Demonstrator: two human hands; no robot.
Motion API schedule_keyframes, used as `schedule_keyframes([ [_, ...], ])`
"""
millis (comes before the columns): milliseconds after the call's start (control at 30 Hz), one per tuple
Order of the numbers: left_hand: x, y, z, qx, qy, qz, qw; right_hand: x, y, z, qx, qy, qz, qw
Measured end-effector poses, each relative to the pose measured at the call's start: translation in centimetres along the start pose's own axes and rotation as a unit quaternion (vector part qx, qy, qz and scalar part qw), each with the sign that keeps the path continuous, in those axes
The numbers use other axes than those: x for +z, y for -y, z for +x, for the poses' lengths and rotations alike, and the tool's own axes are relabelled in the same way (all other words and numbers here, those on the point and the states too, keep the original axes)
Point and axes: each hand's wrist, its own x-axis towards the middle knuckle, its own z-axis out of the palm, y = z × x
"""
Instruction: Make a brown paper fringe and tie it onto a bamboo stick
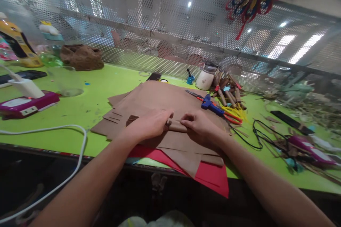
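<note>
A small roll of brown paper (178, 126) lies between my hands, over a stack of brown paper sheets (160, 95). My left hand (153, 122) is closed around its left part, and most of those fingers are hidden. My right hand (198, 124) pinches the roll near its right end. Beyond my left wrist pokes out a fringed brown strip (131, 120); whether it belongs to the roll is hidden. Just past my right hand rest a blue glue gun (211, 105) and orange-handled scissors (233, 117). Red paper (213, 179) sticks out under the stack at the table's front edge.
Finished-looking brown rolls (229, 95) with yellow strands lie behind the glue gun, near a white jar (205, 77). Black cable (254, 138) runs right to a purple power strip (310, 150). At left are another purple strip (29, 104), white cable (84, 138) and a plastic cup (70, 83).
</note>
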Motion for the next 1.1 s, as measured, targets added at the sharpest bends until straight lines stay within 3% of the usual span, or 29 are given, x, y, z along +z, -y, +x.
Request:
schedule_keyframes([
  [200,-0.3,-0.7,-0.2,0.042,0.017,0.017,0.999,0.6,0.2,-0.3,-0.002,-0.022,-0.018,1.000],
  [500,-0.3,-1.7,-0.7,0.028,0.036,0.009,0.999,0.6,0.0,-1.0,-0.045,-0.036,-0.047,0.997],
  [800,0.9,-1.1,-0.2,0.030,0.001,-0.019,0.999,0.7,0.1,-1.5,-0.075,-0.074,-0.097,0.990],
  [967,1.3,-0.9,-0.7,0.017,-0.023,-0.040,0.999,-0.7,1.5,-3.1,-0.157,0.002,-0.152,0.976],
  [1100,1.1,-1.4,-1.0,0.027,-0.030,-0.047,0.998,-1.3,2.2,-3.9,-0.153,0.044,-0.129,0.979],
])
